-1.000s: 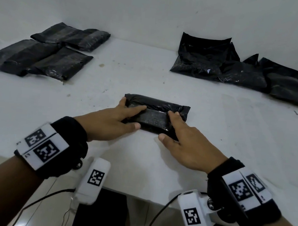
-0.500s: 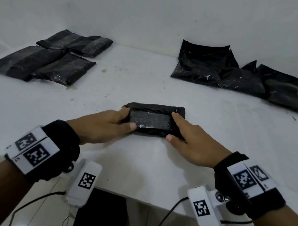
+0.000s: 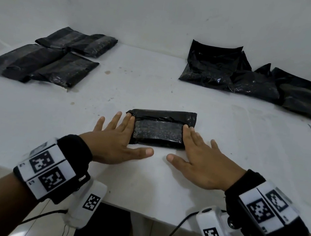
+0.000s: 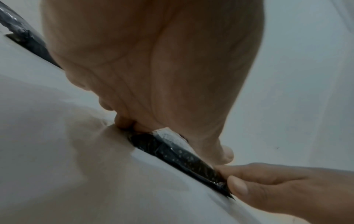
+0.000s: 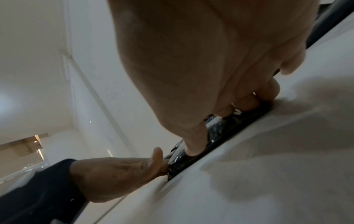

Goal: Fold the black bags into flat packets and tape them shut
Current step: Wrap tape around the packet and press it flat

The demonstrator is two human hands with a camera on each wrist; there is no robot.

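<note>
- The folded black packet (image 3: 159, 129) lies flat on the white table (image 3: 224, 144), near its front edge and straight ahead of the person, with a glossy strip of tape (image 3: 158, 132) across its top face.
- The left hand (image 3: 113, 142) lies flat on the table at the packet's left end, fingers straight and spread; its index finger (image 3: 131, 124) runs along and touches that end, while the thumb points right just in front of the packet's near edge.
- The right hand (image 3: 200, 157) mirrors it at the right end, fingers straight and a little spread, with the index fingertip (image 3: 186, 129) on the packet's right edge and the thumb pointing left on the table.
- Neither hand curls round the packet; it sits between the two index fingers.
- Finished packets (image 3: 47, 62) lie at the far left, and unfolded black bags (image 3: 250, 83) are heaped at the far right by the wall.
</note>
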